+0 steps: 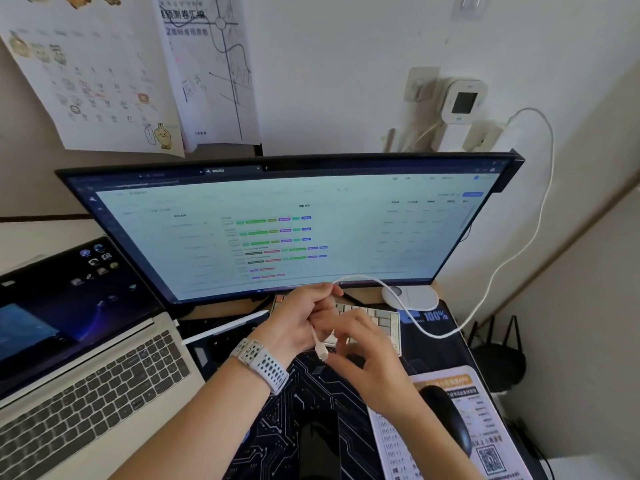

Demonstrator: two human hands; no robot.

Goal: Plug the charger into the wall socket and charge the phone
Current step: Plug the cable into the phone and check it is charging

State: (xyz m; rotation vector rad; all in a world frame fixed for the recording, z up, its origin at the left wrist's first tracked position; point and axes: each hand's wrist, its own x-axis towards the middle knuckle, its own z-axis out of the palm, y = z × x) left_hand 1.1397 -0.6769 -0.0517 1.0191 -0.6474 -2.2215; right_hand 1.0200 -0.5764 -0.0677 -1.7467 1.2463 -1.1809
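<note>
White charging cable point(512, 237) runs from the wall down to both hands above the desk mat point(311, 375). Left hand point(298, 320) pinches it; connector point(322, 353) hangs long axis near-vertical, tip down. Right hand point(363, 344) fingers curled by connector; grip unclear.

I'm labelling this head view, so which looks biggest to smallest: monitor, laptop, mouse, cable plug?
1. Monitor: largest.
2. Laptop: partly cut off by the frame and nearer the camera, so its rank against the monitor is unsure.
3. Mouse.
4. Cable plug: smallest, between left hand and right hand.
</note>
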